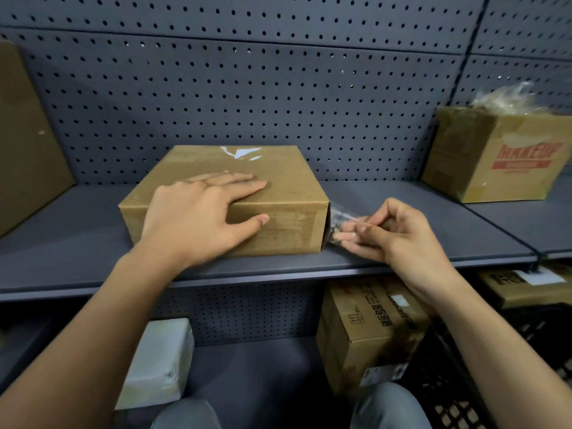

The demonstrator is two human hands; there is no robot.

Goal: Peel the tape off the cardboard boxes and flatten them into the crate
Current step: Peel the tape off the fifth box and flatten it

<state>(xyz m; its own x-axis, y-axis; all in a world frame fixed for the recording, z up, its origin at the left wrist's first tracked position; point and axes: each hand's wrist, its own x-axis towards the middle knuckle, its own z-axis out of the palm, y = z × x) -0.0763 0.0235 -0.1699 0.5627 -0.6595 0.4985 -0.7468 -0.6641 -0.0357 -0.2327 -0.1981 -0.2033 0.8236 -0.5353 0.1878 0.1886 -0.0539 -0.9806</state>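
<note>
- Cardboard box (pixel 291 224): seated flat on grey shelf (pixel 402 190), near front edge, top flaps closed; judged kept there for a firm base while stripping (black crate (pixel 458 385) below right, well apart).
- Left hand (pixel 198 212): laid over near top edge, fingers straight and spread across top, thumb pressed to front face; holding nothing, judged bracing box against sideways pull.
- Right hand (pixel 399 233): just beside right end of box, thumb and fingertips pinching tape, remaining fingers loosely curled.
- Tape (pixel 339 219): clear strip, stretched from right end corner to pinch; partly peeled, not yet free.
</note>
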